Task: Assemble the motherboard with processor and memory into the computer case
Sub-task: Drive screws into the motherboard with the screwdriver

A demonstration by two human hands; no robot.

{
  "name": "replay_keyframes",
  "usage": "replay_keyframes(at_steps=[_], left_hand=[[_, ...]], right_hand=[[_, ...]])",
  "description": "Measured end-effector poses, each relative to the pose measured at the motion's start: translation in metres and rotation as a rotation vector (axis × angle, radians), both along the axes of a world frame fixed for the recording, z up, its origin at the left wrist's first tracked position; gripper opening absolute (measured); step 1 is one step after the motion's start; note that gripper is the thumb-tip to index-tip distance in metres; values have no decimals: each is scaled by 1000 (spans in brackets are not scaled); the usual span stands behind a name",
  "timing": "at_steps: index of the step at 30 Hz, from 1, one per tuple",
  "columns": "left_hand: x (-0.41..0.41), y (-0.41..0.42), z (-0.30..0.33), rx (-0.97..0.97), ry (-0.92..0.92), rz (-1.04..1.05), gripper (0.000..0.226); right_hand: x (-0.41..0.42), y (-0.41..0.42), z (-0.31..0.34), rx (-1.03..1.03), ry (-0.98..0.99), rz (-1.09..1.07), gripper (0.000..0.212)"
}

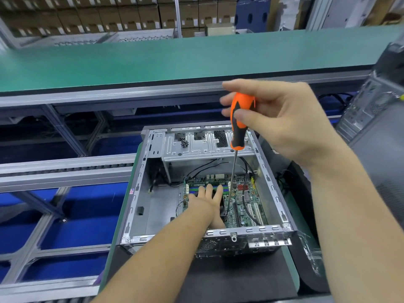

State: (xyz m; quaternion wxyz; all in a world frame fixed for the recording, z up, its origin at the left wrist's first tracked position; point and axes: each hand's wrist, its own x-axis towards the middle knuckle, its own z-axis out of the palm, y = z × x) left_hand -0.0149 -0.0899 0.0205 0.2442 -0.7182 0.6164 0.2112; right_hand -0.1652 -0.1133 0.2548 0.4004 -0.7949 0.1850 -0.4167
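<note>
Your right hand (282,119) grips the orange handle of a screwdriver (239,121), held upright with its long shaft reaching down to the motherboard (244,200). The motherboard lies flat inside the open computer case (153,193) on the worktop (240,278). Your left hand (207,200) rests flat on the board, fingers straight.

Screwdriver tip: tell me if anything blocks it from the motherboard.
Nothing visible does. The screwdriver, gripped by the right hand, runs straight down to the motherboard; the left hand lies flat just beside the shaft, and the black cables pass to its right.
</note>
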Motion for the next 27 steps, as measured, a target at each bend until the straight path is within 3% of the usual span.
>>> replay_keyframes(at_steps=[4, 6, 10, 16, 21, 27], left_hand=[[0, 1, -1, -1, -3, -3, 115], [0, 1, -1, -6, -1, 0, 115], [1, 1, -2, -7, 2, -2, 117], [1, 1, -4, -24, 1, -4, 118], [1, 3, -5, -44, -12, -12, 117], [1, 6, -3, -74, 1, -13, 117]], right_hand=[[8, -4, -1, -225, 104, -387, 34], [9, -3, -2, -144, 109, -290, 39], [2, 4, 1, 84, 25, 116, 51], [18, 4, -3, -193, 121, -293, 42], [17, 8, -5, 4, 47, 81, 47], [22, 6, -6, -76, 20, -138, 34]])
